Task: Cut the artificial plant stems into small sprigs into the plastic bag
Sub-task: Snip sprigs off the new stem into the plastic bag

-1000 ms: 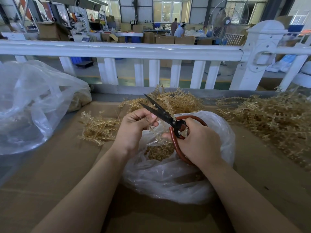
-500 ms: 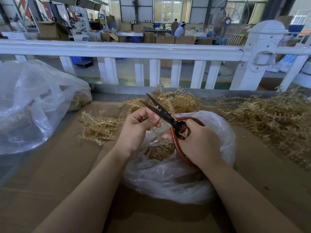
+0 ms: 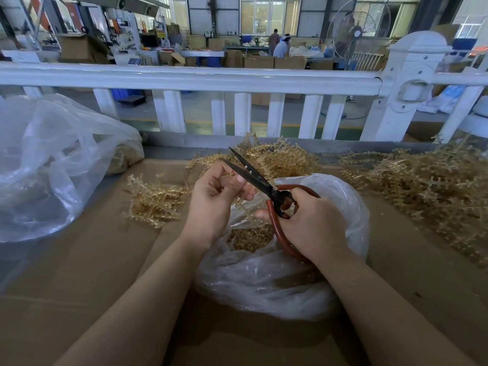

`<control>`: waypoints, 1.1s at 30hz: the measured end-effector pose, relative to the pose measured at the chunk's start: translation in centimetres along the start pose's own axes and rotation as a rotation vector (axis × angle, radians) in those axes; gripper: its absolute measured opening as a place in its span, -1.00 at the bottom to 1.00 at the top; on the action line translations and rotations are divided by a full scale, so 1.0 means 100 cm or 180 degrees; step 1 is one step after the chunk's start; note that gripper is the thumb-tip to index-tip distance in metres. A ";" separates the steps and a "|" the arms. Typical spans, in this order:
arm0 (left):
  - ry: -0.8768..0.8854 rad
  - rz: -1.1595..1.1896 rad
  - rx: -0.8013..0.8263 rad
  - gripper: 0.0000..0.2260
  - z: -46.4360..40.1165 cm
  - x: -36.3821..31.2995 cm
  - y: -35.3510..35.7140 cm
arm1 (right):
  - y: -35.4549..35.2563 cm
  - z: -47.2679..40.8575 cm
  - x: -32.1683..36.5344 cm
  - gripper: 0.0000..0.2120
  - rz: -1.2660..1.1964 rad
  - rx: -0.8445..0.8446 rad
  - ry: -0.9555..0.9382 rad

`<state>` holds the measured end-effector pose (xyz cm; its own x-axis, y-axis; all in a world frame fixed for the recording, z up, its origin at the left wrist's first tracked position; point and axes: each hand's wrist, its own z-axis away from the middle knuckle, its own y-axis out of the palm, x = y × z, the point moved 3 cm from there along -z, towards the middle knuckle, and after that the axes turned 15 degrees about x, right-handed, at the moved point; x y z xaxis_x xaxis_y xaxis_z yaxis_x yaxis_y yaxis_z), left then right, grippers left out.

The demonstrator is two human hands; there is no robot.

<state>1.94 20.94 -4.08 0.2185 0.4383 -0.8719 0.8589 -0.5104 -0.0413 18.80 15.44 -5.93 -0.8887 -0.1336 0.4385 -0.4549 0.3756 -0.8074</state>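
**Inspector:** State the containers and their contents.

**Operator:** A crumpled clear plastic bag (image 3: 266,283) sits on the brown cardboard work surface (image 3: 87,260), directly under both hands. Its mouth faces up. Inside lies a heap of small golden cut sprigs (image 3: 250,237), visible through the opening between the wrists. A second, larger clear plastic bag (image 3: 50,165) lies at the far left of the surface. Some tan material shows through its right end; the rest of its contents cannot be told.

**Inspector:** State the condition of each hand.

**Operator:** The left hand (image 3: 214,204) has its fingers curled, pinching a short golden plastic plant stem (image 3: 241,203) above the bag mouth. The right hand (image 3: 309,223) grips the black-bladed scissors with red looped handles (image 3: 266,187), fingers wrapped through the loop. The blades stand apart, tips pointing up and away to the left, with the left hand's fingers just beside the lower blade.

**Inspector:** State the location of uncut stock.

**Operator:** Three loose groups of golden artificial stems lie on the surface, outside the bags. A small flat pile (image 3: 154,200) lies left of the left hand. A middle pile (image 3: 282,159) lies behind the scissors, against the grey rear ledge (image 3: 169,141). A large pile (image 3: 433,188) covers the right side, well apart from the central bag.

**Inspector:** State the boundary.

**Operator:** A white railing (image 3: 198,77) runs behind the ledge.
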 end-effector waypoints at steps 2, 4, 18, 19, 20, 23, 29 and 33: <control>-0.0011 0.0035 0.0002 -0.88 0.000 0.000 0.001 | 0.000 0.000 0.000 -0.34 -0.0043 -0.0021 -0.0038; -0.0012 0.0031 0.0009 -0.86 0.000 0.000 0.000 | 0.000 0.000 0.000 -0.36 -0.0080 -0.0033 -0.0073; -0.0066 -0.0020 0.0087 -0.86 -0.001 0.001 0.001 | 0.003 0.000 -0.003 -0.34 -0.0242 -0.0053 -0.0102; -0.0065 -0.0022 0.0087 -0.86 -0.001 0.001 0.001 | 0.003 0.001 -0.003 -0.34 -0.0240 -0.0057 -0.0112; -0.0065 -0.0031 0.0091 -0.86 -0.001 0.001 0.001 | 0.003 0.000 -0.003 -0.34 -0.0242 -0.0053 -0.0120; -0.0062 -0.0082 0.0102 -0.86 -0.001 0.001 0.001 | 0.002 0.001 -0.003 -0.35 -0.0250 -0.0071 -0.0149; -0.0098 -0.0153 0.0037 -0.88 -0.001 0.002 0.000 | 0.000 0.001 -0.001 -0.37 -0.0207 -0.0070 -0.0130; -0.0101 -0.0187 0.0033 -0.89 -0.002 0.002 -0.001 | 0.000 0.001 -0.001 -0.39 -0.0163 -0.0062 -0.0129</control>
<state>1.98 21.22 -4.19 0.1531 0.4441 -0.8828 0.8649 -0.4923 -0.0977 18.88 15.39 -6.06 -0.8661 -0.1899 0.4624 -0.4990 0.3852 -0.7763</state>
